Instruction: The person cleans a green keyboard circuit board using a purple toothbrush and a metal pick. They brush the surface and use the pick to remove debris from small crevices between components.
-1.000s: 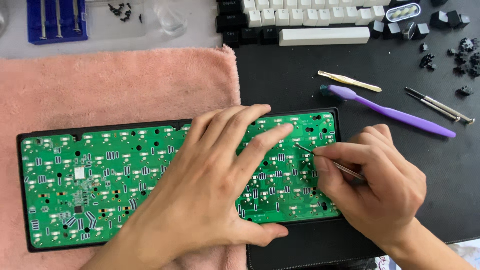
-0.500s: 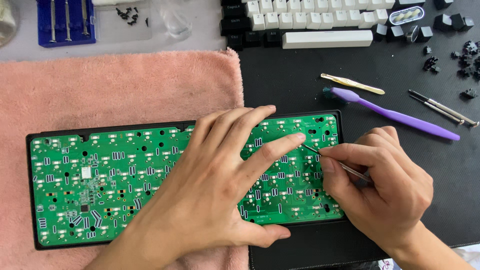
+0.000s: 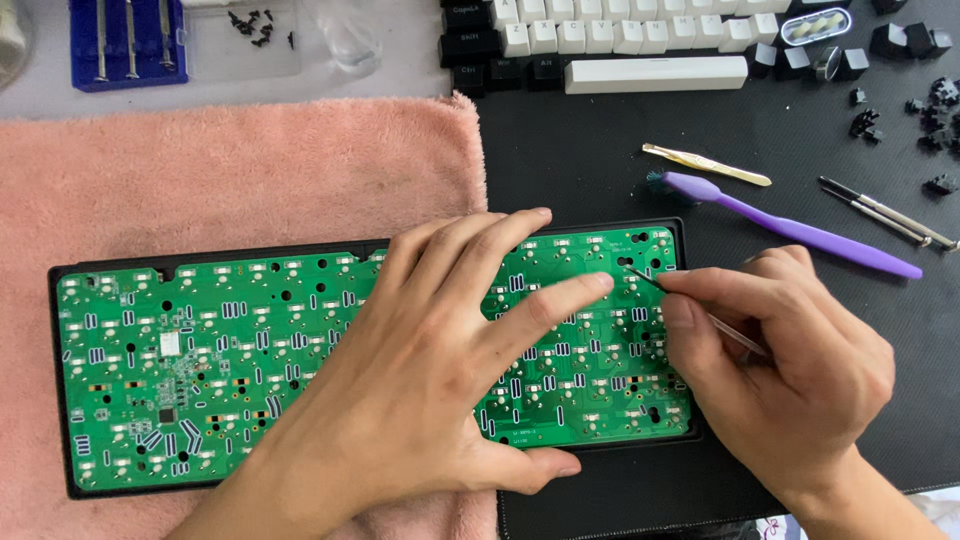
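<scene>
A green keyboard circuit board (image 3: 230, 350) lies face up in a black case, half on a pink towel (image 3: 240, 170) and half on a black desk mat (image 3: 600, 170). My left hand (image 3: 430, 370) lies flat on the middle of the board with fingers spread, pressing it down. My right hand (image 3: 790, 370) pinches a thin metal tool (image 3: 690, 305) like a pen. Its dark tip touches the board near the upper right corner, just beside my left index fingertip.
A purple toothbrush (image 3: 790, 225), gold tweezers (image 3: 705, 165) and two slim drivers (image 3: 885, 212) lie on the mat behind my right hand. Keycaps (image 3: 640, 45) and loose black switches (image 3: 925, 110) sit along the back. A blue screwdriver case (image 3: 125, 40) and small screws (image 3: 250, 25) are at far left.
The view has shifted slightly. My right hand has moved the tool tip a little to the right and up on the board. My left hand stays pressed on the board.
</scene>
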